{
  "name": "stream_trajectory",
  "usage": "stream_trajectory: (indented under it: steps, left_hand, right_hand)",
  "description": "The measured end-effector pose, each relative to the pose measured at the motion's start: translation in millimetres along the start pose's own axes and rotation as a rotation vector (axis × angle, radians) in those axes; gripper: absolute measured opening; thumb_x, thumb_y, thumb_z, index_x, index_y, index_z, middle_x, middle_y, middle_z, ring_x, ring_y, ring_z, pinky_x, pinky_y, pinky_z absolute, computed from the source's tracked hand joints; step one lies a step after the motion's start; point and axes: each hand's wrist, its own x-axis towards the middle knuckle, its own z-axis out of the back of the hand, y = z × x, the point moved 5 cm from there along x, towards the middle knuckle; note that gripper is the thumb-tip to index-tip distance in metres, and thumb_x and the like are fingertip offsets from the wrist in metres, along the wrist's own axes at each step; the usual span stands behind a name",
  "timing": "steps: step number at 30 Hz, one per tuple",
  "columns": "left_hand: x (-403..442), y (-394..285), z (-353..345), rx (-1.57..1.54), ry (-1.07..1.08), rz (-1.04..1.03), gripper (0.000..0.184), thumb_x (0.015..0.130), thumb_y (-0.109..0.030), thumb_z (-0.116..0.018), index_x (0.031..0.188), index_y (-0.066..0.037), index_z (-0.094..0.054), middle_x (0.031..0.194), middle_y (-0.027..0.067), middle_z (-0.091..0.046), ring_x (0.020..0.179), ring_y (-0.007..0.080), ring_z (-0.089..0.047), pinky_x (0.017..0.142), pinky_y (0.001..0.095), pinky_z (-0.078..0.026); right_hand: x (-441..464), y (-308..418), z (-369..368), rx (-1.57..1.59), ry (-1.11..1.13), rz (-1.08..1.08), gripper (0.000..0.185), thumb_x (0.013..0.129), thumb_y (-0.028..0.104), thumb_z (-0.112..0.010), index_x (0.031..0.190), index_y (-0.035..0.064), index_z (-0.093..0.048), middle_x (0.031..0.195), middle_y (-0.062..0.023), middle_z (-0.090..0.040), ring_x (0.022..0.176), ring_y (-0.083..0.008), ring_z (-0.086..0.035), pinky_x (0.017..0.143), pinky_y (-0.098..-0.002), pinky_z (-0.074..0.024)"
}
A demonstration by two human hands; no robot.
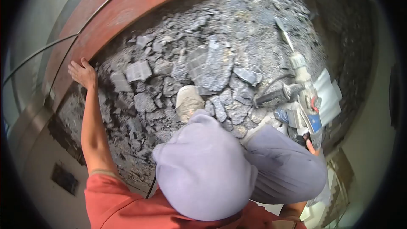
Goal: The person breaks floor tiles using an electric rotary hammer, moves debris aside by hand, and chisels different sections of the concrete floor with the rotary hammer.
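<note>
Hands: left (85,74), released, palm down with fingers spread, on the red border (127,1); right (311,146), closed, as I read it, around the rear grip of the power hammer (302,76). The right palm is hidden from my view.

Power hammer: located on the right, beside the bent leg (286,161), with its chisel bit (287,38) directed away from me over the rubble (212,65). I cannot tell whether the bit tip makes contact.

Condition: I judge breakage to be well advanced. Slabs, some with gridded faces, lie loose among smaller chips; finer debris covers the far area. Loose material lies within the border, uncollected. The visible red border is largely whole. Depth of breakage cannot be determined.
</note>
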Motion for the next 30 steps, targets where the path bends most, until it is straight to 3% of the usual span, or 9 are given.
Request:
stream_trajectory:
  steps: [1,4,6,9,14,20,25,27,30]
  left_hand:
    - [-18,-42,20,-0.221,-0.083,-0.418,0.066,0.103,-0.051,-0.046,0.149,-0.005,-0.043,0.158,0.0229,-0.034,0.148,0.0424,-0.028,0.119,0.0499,-0.025]
    - [-99,-206,116,-0.691,0.175,-0.907,0.057,0.102,-0.034,-0.052,0.149,-0.003,-0.045,0.156,0.0216,-0.038,0.148,0.0403,-0.029,0.121,0.0471,-0.021]
    - [-144,-287,148,-0.763,0.411,-1.133,0.060,0.089,-0.018,-0.066,0.146,-0.005,-0.050,0.153,0.0189,-0.046,0.148,0.0383,-0.032,0.122,0.0488,-0.023]
    - [-207,-389,155,-0.674,0.466,-1.374,0.065,0.093,-0.040,-0.067,0.148,-0.010,-0.048,0.156,0.0151,-0.042,0.149,0.0380,-0.029,0.122,0.0504,-0.023]
    - [-293,-436,143,-0.461,0.352,-1.390,0.068,0.095,-0.052,-0.059,0.149,-0.013,-0.045,0.156,0.0152,-0.039,0.146,0.0364,-0.031,0.121,0.0515,-0.023]
    - [-330,-365,174,-0.477,0.735,-1.454,0.061,0.087,-0.045,-0.071,0.136,-0.011,-0.057,0.145,0.0186,-0.047,0.136,0.0414,-0.040,0.115,0.0563,-0.028]
    - [-294,-424,145,-0.498,0.476,-1.188,0.071,0.093,-0.045,-0.065,0.146,-0.004,-0.044,0.155,0.0253,-0.034,0.146,0.0431,-0.027,0.121,0.0495,-0.023]
    - [-303,-423,155,-0.363,0.493,-1.226,0.074,0.093,-0.049,-0.063,0.148,-0.004,-0.042,0.155,0.0267,-0.032,0.147,0.0435,-0.026,0.122,0.0495,-0.021]
    - [-339,-385,183,-0.377,0.998,-1.357,0.066,0.090,-0.052,-0.066,0.139,-0.008,-0.055,0.149,0.0184,-0.045,0.146,0.0418,-0.031,0.122,0.0502,-0.022]
  right_hand:
    - [0,-4,1,0.018,-0.010,-0.015,0.028,0.087,0.007,-0.070,0.113,-0.0026,-0.067,0.105,-0.0100,-0.070,0.098,-0.0200,-0.065,0.090,-0.0330,-0.0475]
    - [-3,-17,5,0.080,-0.034,-0.059,0.026,0.087,0.006,-0.070,0.112,-0.0018,-0.067,0.103,-0.0081,-0.071,0.097,-0.0178,-0.065,0.088,-0.0314,-0.0476]
    - [-2,-22,8,0.112,-0.048,-0.064,0.026,0.086,0.005,-0.070,0.111,-0.0012,-0.068,0.101,-0.0068,-0.071,0.096,-0.0163,-0.065,0.087,-0.0303,-0.0477]
    - [5,-34,9,0.203,-0.051,-0.002,0.027,0.085,0.004,-0.070,0.111,-0.0006,-0.068,0.100,-0.0061,-0.072,0.093,-0.0146,-0.065,0.086,-0.0291,-0.0475]
    - [6,-25,4,0.257,-0.029,0.058,0.034,0.084,0.007,-0.073,0.115,0.0006,-0.065,0.102,-0.0068,-0.072,0.092,-0.0142,-0.064,0.086,-0.0289,-0.0468]
    - [6,-40,5,0.294,-0.002,0.071,0.042,0.082,0.012,-0.078,0.119,0.0017,-0.061,0.104,-0.0067,-0.072,0.094,-0.0137,-0.062,0.086,-0.0282,-0.0461]
    - [18,-19,6,0.300,0.141,0.110,0.043,0.082,0.013,-0.079,0.120,0.0017,-0.062,0.105,-0.0060,-0.071,0.096,-0.0148,-0.063,0.089,-0.0280,-0.0464]
    - [18,-20,12,0.337,0.103,-0.116,0.038,0.082,0.009,-0.077,0.118,0.0005,-0.064,0.104,-0.0068,-0.071,0.096,-0.0159,-0.063,0.090,-0.0286,-0.0465]
    - [43,-28,23,0.385,0.157,0.061,0.035,0.083,0.004,-0.074,0.117,-0.0012,-0.065,0.104,-0.0077,-0.071,0.097,-0.0170,-0.065,0.092,-0.0304,-0.0475]
